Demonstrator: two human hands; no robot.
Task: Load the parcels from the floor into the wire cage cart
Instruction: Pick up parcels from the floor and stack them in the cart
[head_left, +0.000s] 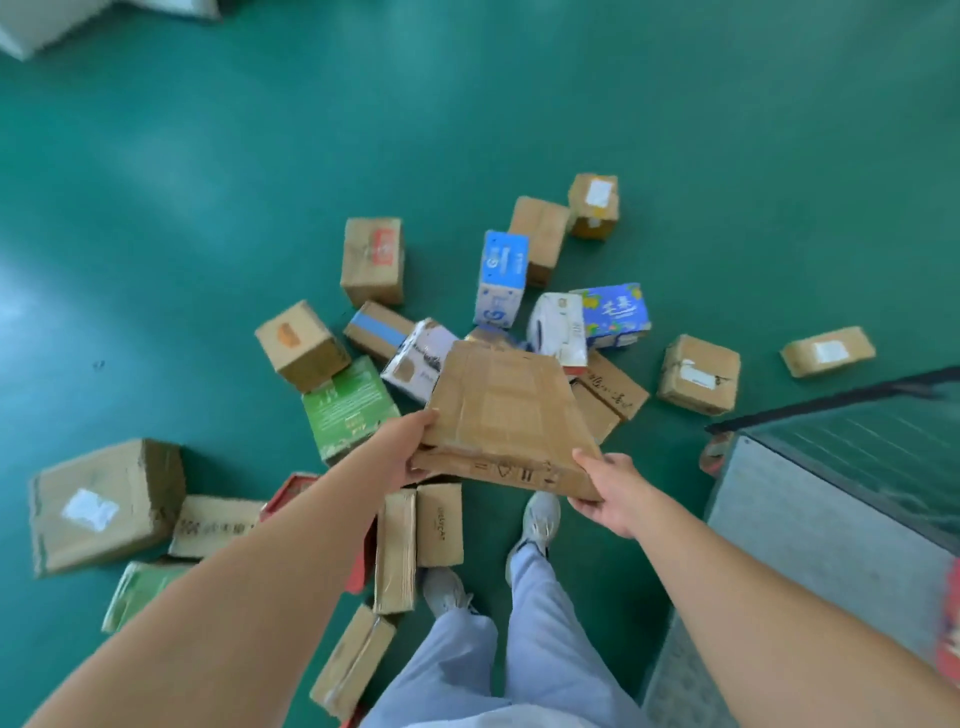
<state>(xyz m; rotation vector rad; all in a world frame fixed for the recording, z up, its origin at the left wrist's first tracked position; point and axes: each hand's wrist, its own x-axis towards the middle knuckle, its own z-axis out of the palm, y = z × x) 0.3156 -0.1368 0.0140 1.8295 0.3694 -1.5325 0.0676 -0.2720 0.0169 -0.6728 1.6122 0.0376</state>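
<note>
Head view: both hands, left hand (410, 447) and right hand (610, 491), grip the flat brown parcel (506, 415), its long axis pointing away.

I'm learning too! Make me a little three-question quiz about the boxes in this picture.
1. True or false: both hands hold the flat brown box.
2. What colour is the floor?
3. The cart is on which side of the person: A left, B right?

Key:
1. True: the left hand and right hand grip its near corners.
2. Green.
3. B.
</note>
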